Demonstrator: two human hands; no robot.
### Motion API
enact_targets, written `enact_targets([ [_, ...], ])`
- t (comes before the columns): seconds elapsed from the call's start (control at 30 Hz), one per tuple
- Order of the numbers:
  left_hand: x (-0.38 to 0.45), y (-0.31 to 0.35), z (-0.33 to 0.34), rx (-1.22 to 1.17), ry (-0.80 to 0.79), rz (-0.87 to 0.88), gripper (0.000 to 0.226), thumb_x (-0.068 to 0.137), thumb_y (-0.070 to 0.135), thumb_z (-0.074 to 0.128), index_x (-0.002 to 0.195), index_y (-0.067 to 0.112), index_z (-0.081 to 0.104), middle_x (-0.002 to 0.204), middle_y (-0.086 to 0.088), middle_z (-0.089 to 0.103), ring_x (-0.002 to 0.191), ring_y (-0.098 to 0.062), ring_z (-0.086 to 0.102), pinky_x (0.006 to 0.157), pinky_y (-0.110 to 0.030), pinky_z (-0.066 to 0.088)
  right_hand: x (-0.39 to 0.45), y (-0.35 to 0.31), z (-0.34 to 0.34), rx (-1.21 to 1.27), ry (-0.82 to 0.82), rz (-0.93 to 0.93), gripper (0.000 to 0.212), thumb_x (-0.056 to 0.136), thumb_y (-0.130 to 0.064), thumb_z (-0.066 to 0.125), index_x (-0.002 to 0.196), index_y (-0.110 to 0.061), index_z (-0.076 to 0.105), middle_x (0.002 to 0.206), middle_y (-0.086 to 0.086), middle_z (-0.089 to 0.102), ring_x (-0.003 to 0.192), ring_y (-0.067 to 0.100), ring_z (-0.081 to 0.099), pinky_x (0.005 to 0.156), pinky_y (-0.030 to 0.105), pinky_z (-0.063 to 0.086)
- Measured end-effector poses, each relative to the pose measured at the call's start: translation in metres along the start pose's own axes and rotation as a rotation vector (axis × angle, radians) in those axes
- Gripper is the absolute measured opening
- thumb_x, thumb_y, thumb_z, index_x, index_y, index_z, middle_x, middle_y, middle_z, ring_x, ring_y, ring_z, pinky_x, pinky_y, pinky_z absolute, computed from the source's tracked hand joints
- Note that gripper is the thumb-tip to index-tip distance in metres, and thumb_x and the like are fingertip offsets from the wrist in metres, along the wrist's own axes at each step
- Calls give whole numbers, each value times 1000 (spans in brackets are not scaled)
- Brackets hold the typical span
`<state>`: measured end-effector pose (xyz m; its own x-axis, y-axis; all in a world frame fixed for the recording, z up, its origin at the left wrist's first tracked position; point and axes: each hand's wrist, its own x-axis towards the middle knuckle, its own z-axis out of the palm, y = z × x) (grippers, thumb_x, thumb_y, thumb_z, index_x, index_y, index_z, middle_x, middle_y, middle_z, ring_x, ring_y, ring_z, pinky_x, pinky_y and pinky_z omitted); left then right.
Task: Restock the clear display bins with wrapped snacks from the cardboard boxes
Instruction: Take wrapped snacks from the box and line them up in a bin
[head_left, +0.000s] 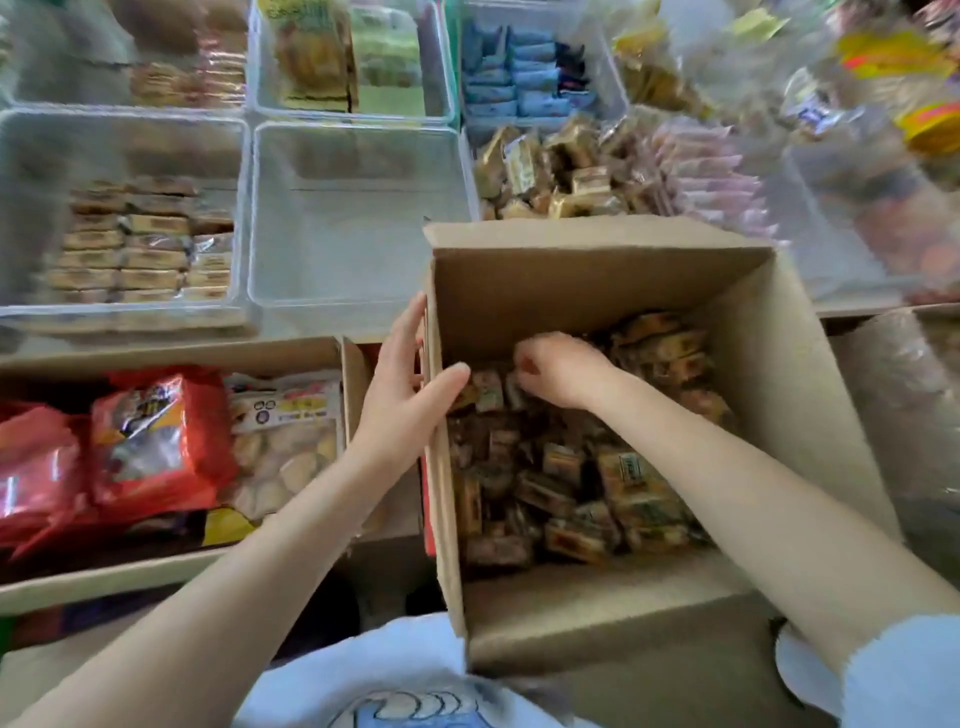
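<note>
An open cardboard box (769, 332) sits in front of me, its bottom covered with small wrapped snacks (582, 478) in brown and gold wrappers. My left hand (405, 384) grips the box's left wall, thumb inside and fingers outside. My right hand (558, 369) is down inside the box with its fingers curled into the snacks at the far side; what it holds is hidden. Just beyond the box stands a clear display bin (353, 218) with nothing in it. Another clear bin (561, 171) behind the box holds similar gold-wrapped snacks.
A second cardboard box (182, 353) at the left holds red snack bags (150, 441) and a clear bag of biscuits. A clear bin (124, 239) at the far left holds rows of tan bars. More filled bins line the back and right.
</note>
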<state>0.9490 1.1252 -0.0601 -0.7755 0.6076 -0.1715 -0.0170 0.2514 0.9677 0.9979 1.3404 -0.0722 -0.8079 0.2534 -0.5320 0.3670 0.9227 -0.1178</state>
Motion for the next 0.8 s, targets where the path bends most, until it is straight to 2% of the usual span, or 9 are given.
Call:
enact_targets([
  [0.07,-1,0,2,-43,24,-16,79,85,43,61,156,40,27,154,23,38,135,5,41,108,-24,42,10,13,20,-175,-76,38,27,100,-27,50,122,-18,62,123,8,61,111,32,60,84,39,48],
  [0.2,-3,1,6,-109,30,-48,77,83,49,62,152,47,30,150,10,49,134,-14,51,109,-47,46,13,29,62,-315,-335,236,63,101,-37,50,154,-12,28,140,10,52,118,33,58,83,38,52],
  [0.3,-6,5,8,-120,47,-63,75,82,50,62,151,46,33,149,10,50,133,-12,51,112,-48,43,16,35,67,-211,-367,181,76,98,-26,58,157,-9,12,140,12,51,114,32,59,88,39,54],
  [0.37,-6,8,10,-123,47,-60,74,85,46,62,153,44,32,148,10,51,131,-7,52,110,-39,45,16,38,44,4,-423,110,82,95,-32,62,157,-13,12,135,12,54,103,27,63,82,36,57],
  [0.47,-7,10,11,-137,41,-63,75,88,36,60,156,36,30,145,16,52,126,1,54,102,-23,47,7,42,4,707,-504,75,54,97,-19,55,148,-17,36,125,14,61,98,28,72,83,43,61],
  [0.53,-8,7,10,-127,34,-69,75,88,38,61,156,38,30,145,20,52,129,-2,53,110,-35,44,-4,43,-17,1162,-581,-37,39,100,-10,40,139,-10,44,122,22,63,105,37,69,88,49,58],
  [0.6,-8,4,8,-129,22,-76,75,86,46,63,154,43,31,145,20,52,132,-6,52,113,-46,41,-17,39,-35,1444,-645,-205,38,101,-16,33,135,-6,48,119,28,61,111,45,62,89,52,56],
  [0.7,-7,4,4,-86,-1,-69,76,83,57,61,152,48,31,147,21,50,132,-7,52,112,-47,42,-29,20,-59,1577,-614,-353,48,102,-34,32,135,-5,50,113,27,59,107,47,59,82,48,54],
  [0.8,-2,1,-11,-23,4,-84,72,81,67,54,148,50,35,141,26,50,128,1,51,109,-33,40,-31,-5,-81,1548,-519,-391,54,101,-43,34,134,-5,52,107,25,62,98,44,62,79,46,54],
])
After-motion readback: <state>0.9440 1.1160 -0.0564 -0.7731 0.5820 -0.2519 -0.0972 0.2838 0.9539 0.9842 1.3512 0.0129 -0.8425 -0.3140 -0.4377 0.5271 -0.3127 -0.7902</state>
